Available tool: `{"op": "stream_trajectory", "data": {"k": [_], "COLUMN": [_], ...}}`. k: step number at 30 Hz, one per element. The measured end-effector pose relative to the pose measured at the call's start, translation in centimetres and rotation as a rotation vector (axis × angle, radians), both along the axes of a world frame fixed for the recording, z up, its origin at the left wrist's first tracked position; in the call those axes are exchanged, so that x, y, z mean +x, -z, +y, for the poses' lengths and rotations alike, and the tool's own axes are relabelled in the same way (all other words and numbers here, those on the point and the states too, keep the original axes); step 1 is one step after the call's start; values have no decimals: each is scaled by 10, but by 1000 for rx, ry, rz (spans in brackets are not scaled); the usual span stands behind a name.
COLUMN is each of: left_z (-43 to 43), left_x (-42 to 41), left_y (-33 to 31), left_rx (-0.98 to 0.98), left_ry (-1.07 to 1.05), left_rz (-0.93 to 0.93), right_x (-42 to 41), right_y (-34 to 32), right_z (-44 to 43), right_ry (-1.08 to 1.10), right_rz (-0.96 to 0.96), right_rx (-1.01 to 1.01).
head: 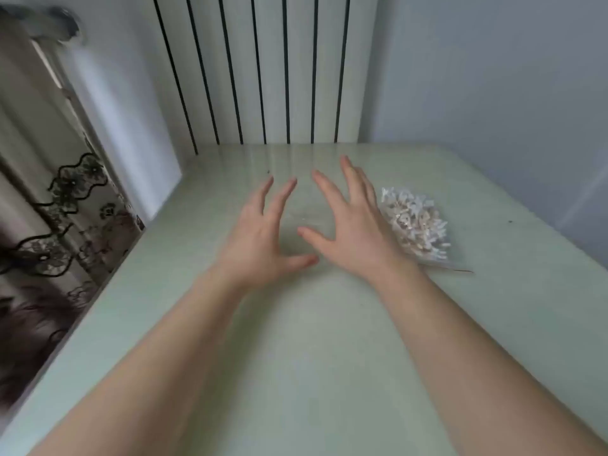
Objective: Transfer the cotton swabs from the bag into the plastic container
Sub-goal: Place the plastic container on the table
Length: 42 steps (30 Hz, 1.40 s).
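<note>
A clear bag of white cotton swabs [414, 225] lies on the pale green table [296, 340], right of centre. A clear plastic container [301, 222] stands between my hands; it is faint and blurred, so its outline is hard to make out. My left hand [263, 238] is spread open at its left side. My right hand [348, 232] is spread open at its right side, partly covering the bag's near-left edge. Whether either hand touches the container I cannot tell.
A white radiator [263, 67] with dark vertical gaps stands against the wall behind the table. A patterned lace curtain [59, 225] hangs past the table's left edge. A grey wall [493, 77] bounds the right side.
</note>
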<state>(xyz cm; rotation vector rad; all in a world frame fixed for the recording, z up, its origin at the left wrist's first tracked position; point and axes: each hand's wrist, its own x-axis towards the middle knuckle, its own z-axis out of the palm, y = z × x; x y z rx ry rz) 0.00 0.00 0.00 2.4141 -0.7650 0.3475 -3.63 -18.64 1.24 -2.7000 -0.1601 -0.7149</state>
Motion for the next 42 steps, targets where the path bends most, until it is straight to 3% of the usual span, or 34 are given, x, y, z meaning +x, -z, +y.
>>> {"op": "stream_trajectory", "data": {"k": [5, 19, 30, 34, 38, 42], "left_z": [0, -6, -5, -3, -3, 0], "left_x": [12, 15, 21, 19, 16, 17], "left_y": [24, 31, 31, 29, 27, 22], "left_rx": [-140, -421, -406, -403, -436, -500], "left_ry": [66, 107, 88, 109, 93, 25], "left_rz": [118, 234, 170, 193, 216, 196], "right_x": [9, 7, 13, 12, 13, 20], "right_y": [21, 28, 29, 15, 17, 16], "right_z": [-1, 12, 15, 10, 9, 6], "right_ry": [-31, -169, -193, -92, -16, 74], "right_rz": [132, 5, -83, -292, -227, -112], "right_rx": [-21, 243, 198, 417, 598, 983]}}
